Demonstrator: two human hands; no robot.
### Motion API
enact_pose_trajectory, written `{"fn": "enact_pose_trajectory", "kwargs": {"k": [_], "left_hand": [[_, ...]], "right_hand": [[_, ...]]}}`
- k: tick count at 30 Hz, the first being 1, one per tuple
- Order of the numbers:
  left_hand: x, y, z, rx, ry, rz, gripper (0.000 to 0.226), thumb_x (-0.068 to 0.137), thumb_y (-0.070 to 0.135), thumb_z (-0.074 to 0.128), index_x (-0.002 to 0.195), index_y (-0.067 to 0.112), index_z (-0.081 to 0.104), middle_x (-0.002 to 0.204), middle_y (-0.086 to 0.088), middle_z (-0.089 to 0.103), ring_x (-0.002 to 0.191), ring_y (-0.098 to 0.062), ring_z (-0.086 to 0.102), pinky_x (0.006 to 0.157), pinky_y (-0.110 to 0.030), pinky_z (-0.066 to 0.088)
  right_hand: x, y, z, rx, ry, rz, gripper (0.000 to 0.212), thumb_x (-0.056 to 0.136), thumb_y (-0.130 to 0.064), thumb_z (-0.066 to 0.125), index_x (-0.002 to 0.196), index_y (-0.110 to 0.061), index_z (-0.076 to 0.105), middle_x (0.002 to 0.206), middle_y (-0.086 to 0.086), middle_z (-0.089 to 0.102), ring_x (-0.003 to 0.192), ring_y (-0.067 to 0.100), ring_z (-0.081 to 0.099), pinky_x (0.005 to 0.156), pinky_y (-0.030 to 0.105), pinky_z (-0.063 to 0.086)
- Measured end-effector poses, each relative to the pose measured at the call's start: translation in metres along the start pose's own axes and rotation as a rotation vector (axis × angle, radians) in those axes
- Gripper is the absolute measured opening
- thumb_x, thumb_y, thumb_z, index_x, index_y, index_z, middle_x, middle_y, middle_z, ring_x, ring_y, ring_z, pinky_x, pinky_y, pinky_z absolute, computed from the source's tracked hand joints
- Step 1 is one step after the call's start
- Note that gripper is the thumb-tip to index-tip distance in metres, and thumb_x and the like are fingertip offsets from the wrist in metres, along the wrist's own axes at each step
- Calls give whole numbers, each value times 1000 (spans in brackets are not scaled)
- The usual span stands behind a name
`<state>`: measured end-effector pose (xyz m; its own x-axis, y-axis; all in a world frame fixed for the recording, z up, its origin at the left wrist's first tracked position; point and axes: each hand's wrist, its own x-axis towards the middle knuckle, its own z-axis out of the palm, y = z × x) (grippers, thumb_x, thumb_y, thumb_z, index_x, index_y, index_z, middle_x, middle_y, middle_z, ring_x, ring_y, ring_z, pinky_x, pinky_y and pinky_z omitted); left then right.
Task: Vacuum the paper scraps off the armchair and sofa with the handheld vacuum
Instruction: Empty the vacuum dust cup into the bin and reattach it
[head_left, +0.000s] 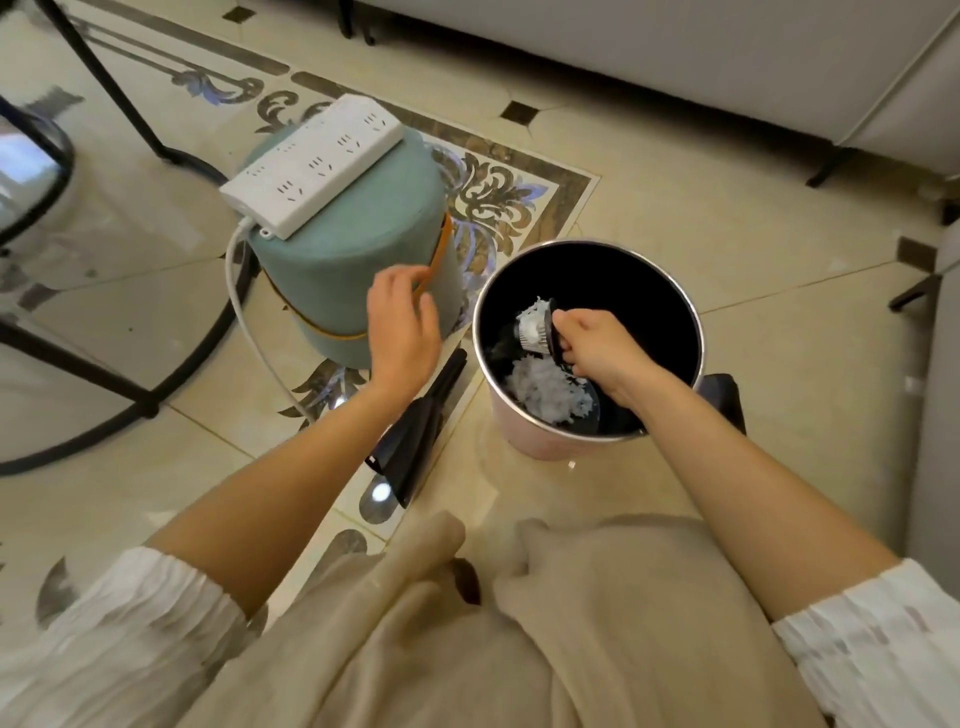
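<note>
One head view is all there is, so here's what it shows. Right hand is down inside the round metal-rimmed bin with the black liner, fingers curled tight round the black rim of the vacuum's pleated silver-white filter. My guess is it's held over the bin on purpose so whatever falls off drops straight in. Shredded white paper scraps are already heaped at the bottom of the bin, just below the filter, and a few bits cling to the filter's far end. The filter sticks out past the knuckles toward the bin's middle, so the fingers only have its near rim.

Left hand holds nothing: fingers loosely bent, hanging in front of the teal fabric-covered round stool with an orange band. Can't tell if the fingertips actually touch the stool or the band. A white multi-socket power strip lies across the stool top, cord trailing down the side.

The black handheld vacuum body lies on the tiled floor between stool and bin, apart from both hands, presumably parked there while the filter gets emptied. Pale grey sofa runs along the top edge.

Looks like the emptying step, judging by the scraps in the bin.
</note>
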<state>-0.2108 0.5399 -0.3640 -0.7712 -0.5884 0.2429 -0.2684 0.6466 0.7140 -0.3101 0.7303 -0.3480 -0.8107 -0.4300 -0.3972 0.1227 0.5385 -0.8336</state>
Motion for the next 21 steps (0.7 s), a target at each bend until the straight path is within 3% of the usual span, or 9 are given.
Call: {"fn": "enact_pose_trajectory", "kwargs": {"k": [3, 5, 7, 9, 12, 14, 16, 19, 21], "left_hand": [[16, 57, -3, -89, -250, 307, 31, 101, 9, 41, 123, 1, 60, 123, -14, 60, 115, -23, 54, 92, -14, 32], [18, 82, 4, -46, -586, 316, 35, 105, 15, 39, 135, 6, 53, 135, -10, 56, 123, -21, 51, 91, -14, 31], [16, 88, 14, -19, -768, 247, 41, 106, 24, 35, 145, 11, 42, 144, -7, 49, 130, -19, 46, 96, -18, 31], [13, 89, 24, -27, -772, 170, 38, 107, 28, 32, 130, 9, 56, 132, -12, 59, 121, -25, 54, 102, -28, 38], [20, 89, 32, 106, -627, 48, 37, 105, 20, 33, 79, 7, 55, 83, -14, 63, 87, -36, 60, 76, -39, 45], [23, 97, 34, 102, -523, 38, 26, 102, 16, 38, 95, 10, 62, 96, -13, 66, 93, -32, 61, 81, -37, 47], [24, 104, 33, -123, -597, -45, 30, 104, 22, 40, 123, 12, 62, 116, -4, 64, 103, -19, 60, 92, -30, 45], [18, 112, 35, -289, -867, -303, 36, 106, 33, 34, 117, 14, 61, 109, -8, 67, 98, -23, 66, 93, -40, 52], [20, 113, 38, -208, -754, -224, 33, 105, 27, 36, 107, 12, 64, 96, -6, 64, 90, -21, 62, 91, -40, 51]], "right_hand": [[-9, -3, -4, 62, 18, -49, 29, 102, -31, 42, 80, -13, 50, 71, 3, 40, 64, 18, 37, 58, 31, 31], [-14, -9, -7, 134, 44, -68, 31, 102, -31, 42, 74, -19, 50, 64, -2, 39, 57, 12, 35, 54, 28, 29], [-18, -14, -10, 223, 70, -48, 31, 103, -29, 41, 78, -18, 56, 63, -3, 38, 54, 9, 35, 50, 24, 29], [-20, -14, -15, 254, 90, -34, 31, 103, -28, 41, 80, -16, 57, 63, -2, 37, 53, 9, 34, 49, 24, 28], [-25, -9, -19, 162, 123, -45, 31, 101, -33, 45, 80, -14, 57, 65, 2, 41, 58, 16, 38, 55, 31, 32], [-29, -8, -24, 113, 147, -52, 39, 99, -37, 46, 82, -4, 58, 69, 6, 44, 64, 20, 41, 62, 35, 33], [-31, -9, -29, 57, 171, -98, 46, 99, -37, 46, 84, 5, 56, 67, 6, 46, 63, 20, 43, 62, 36, 33], [-36, -13, -36, -81, 206, -212, 41, 100, -30, 47, 66, -7, 53, 58, -2, 45, 56, 15, 41, 59, 32, 31], [-39, -10, -38, -142, 216, -219, 40, 100, -29, 47, 62, -16, 50, 58, -3, 47, 56, 13, 43, 58, 32, 32]]}}
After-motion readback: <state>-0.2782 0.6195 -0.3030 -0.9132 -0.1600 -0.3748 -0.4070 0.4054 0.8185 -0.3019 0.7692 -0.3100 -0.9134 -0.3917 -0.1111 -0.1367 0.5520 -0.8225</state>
